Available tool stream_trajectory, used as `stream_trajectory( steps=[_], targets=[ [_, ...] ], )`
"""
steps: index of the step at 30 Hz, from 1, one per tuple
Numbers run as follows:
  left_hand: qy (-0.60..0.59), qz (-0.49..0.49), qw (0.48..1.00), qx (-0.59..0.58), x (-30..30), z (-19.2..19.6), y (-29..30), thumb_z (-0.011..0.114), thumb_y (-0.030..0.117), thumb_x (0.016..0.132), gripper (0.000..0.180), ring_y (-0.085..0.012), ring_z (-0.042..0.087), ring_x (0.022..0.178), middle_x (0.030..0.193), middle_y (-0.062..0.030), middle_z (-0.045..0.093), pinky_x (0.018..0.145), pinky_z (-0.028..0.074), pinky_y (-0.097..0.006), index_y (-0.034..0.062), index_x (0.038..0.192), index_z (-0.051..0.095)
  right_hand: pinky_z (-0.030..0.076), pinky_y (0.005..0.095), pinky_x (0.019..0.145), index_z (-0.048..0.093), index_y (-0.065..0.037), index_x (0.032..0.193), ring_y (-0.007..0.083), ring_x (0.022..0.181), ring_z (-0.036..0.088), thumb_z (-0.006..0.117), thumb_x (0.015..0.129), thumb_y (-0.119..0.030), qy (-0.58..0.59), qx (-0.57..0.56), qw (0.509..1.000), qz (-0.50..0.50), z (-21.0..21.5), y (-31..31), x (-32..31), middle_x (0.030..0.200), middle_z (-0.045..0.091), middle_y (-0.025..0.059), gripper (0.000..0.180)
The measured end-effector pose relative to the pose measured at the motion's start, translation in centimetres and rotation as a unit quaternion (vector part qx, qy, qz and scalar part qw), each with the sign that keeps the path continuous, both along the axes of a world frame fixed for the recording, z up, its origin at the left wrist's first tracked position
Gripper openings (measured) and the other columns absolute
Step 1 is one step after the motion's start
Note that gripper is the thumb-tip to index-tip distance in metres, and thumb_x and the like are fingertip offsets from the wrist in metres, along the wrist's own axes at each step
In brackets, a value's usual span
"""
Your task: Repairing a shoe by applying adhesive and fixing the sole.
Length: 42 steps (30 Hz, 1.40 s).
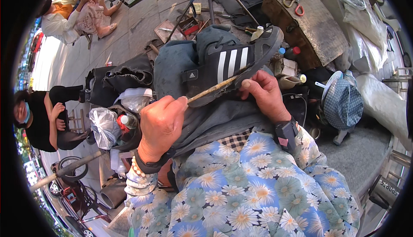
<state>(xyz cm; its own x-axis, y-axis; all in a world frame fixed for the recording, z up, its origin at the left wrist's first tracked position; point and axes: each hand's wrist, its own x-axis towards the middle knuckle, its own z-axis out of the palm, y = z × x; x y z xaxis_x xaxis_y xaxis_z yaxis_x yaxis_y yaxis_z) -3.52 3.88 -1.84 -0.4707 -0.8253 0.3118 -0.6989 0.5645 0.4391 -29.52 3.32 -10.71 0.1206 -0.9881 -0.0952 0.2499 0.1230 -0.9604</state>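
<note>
Centre of the frame: the left hand (161, 125) is closed around a thin stick-like tool (213, 89), whose far end meets the sole edge of a black shoe with white stripes (230, 65). The right hand (264, 93) pinches that sole edge. The shoe rests on grey cloth (180, 65) over the lap. Upper right: a worn wooden block (316, 26) carries pliers (294, 4). Paved ground (137, 26), upper left, bears scattered tools; a seated person (41, 121) is at the left edge.

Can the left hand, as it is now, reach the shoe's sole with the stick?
Probably yes. The left hand grips the stick, whose tip already lies at the sole of the shoe. The right hand steadies it; nothing lies between.
</note>
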Motion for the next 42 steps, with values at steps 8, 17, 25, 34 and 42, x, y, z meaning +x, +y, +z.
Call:
stream_trajectory(
  steps=[8,17,25,34,42],
  targets=[
    [0.000,-0.039,0.999,0.036,-1.3,-0.1,-1.9,0.059,-0.002,0.079,0.010,-0.0358,0.060,0.065,0.075,-0.0167,0.061,0.054,0.045,-0.038,-0.0029,0.089,0.062,0.047,0.0220,0.061,0.059,-0.001,0.086,0.0086,0.064,0.058,0.063,0.089,-0.013,-0.007,-0.001,1.000,0.007,0.0,0.0,0.2,0.076,0.062,0.0028,0.013],
    [0.005,0.037,0.988,0.150,-1.8,-0.3,-0.3,0.059,0.003,0.082,0.009,-0.0370,0.060,0.068,0.073,-0.0177,0.062,0.057,0.046,-0.039,0.0004,0.089,0.063,0.047,0.0227,0.061,0.057,-0.001,0.085,0.0091,0.063,0.058,0.062,0.089,-0.013,-0.002,-0.010,1.000,-0.004,0.4,0.0,0.4,0.076,0.062,0.0031,0.013],
    [-0.042,0.035,0.996,0.071,-0.4,1.3,0.1,0.061,0.002,0.079,0.010,-0.0361,0.061,0.067,0.075,-0.0170,0.063,0.058,0.047,-0.039,-0.0007,0.088,0.063,0.046,0.0212,0.059,0.058,-0.002,0.086,0.0082,0.062,0.057,0.063,0.089,-0.012,0.008,-0.005,1.000,-0.011,0.0,0.0,0.4,0.074,0.061,0.0024,0.012],
    [-0.055,0.014,0.995,-0.087,-0.8,1.0,-3.3,0.064,0.004,0.071,0.007,-0.0297,0.056,0.063,0.066,-0.0092,0.052,0.057,0.043,-0.039,0.0057,0.075,0.059,0.045,0.0216,0.058,0.058,-0.002,0.084,0.0080,0.062,0.057,0.064,0.088,-0.014,0.022,-0.002,1.000,-0.012,0.3,0.0,0.4,0.073,0.061,0.0023,0.014],
    [-0.039,0.007,0.995,-0.086,-1.2,0.8,-3.0,0.065,0.002,0.069,0.008,-0.0294,0.056,0.064,0.066,-0.0093,0.052,0.056,0.043,-0.038,0.0046,0.075,0.060,0.045,0.0217,0.058,0.056,-0.002,0.080,0.0078,0.061,0.057,0.064,0.088,-0.015,0.025,0.001,1.000,-0.015,0.2,0.0,0.4,0.072,0.061,0.0027,0.017]
  ],
)
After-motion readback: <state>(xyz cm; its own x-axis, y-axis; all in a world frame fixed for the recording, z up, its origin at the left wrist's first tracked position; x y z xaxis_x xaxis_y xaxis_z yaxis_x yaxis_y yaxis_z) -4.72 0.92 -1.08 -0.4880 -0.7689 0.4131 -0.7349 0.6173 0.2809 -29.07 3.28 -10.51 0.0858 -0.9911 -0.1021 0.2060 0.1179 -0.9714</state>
